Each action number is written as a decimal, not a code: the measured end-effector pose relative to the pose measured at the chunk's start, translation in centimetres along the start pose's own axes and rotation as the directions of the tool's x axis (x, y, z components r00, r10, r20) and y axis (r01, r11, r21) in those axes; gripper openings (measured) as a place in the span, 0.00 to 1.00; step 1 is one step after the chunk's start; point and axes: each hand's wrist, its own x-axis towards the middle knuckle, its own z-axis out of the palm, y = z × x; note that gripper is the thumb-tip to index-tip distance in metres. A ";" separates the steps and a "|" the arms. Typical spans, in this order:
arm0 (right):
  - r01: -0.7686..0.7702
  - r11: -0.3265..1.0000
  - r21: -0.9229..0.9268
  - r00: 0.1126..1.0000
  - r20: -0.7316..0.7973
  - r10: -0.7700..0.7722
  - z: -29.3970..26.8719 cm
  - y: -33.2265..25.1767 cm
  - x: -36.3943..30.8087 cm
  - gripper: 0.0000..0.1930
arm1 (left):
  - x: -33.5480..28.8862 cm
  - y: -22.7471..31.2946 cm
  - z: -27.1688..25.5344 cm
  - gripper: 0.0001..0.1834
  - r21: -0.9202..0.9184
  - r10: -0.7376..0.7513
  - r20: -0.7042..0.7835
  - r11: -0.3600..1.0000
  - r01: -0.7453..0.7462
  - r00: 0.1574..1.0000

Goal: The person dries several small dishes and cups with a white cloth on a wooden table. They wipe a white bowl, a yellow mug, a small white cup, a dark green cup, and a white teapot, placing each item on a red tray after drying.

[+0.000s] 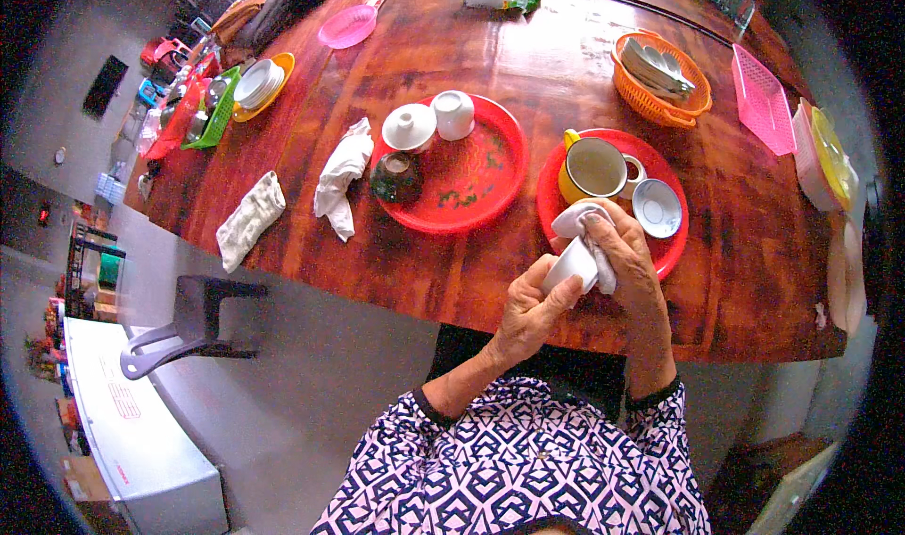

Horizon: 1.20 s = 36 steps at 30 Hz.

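Left hand point(528, 318) has its fingers gripped round one small, round white cup point(568, 269), and the right hand point(630, 254) clutches one soft white cloth point(604, 273) at its rim, right by the nearer of two round red plastic trays point(549, 188). That one's got one yellow mug point(594, 169); farther back, one orange plastic basket point(633, 94) holds several metal spoons point(660, 66).

Orange basket point(643, 102) of spoons point(657, 66) just chilling near a pink basket point(762, 101), plus a grey plastic chair point(198, 316) (maybe a stool, kinda warped there) on the floor point(302, 394).
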 end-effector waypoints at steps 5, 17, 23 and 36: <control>0.176 0.929 0.327 0.979 -0.161 -0.129 0.8 3.2 0.3 0.15 | 0.8 -0.3 -0.2 0.12 -0.418 -0.031 -0.047 0.909 0.009 0.998; 0.429 0.886 -0.175 0.786 -0.411 -0.462 1.9 2.8 -1.1 0.13 | 2.4 -0.9 -1.7 0.31 -0.505 -0.158 -0.070 0.857 0.102 0.985; 0.611 0.256 -0.749 0.482 0.095 -0.871 3.2 4.5 -1.5 0.15 | 1.8 -0.3 0.4 0.27 -0.530 -0.092 -0.086 0.847 0.032 0.992; 0.570 -0.003 -0.822 0.447 0.314 -0.838 0.9 5.1 -4.4 0.16 | 2.3 0.0 -2.1 0.31 -0.781 -0.296 0.047 0.584 0.220 0.954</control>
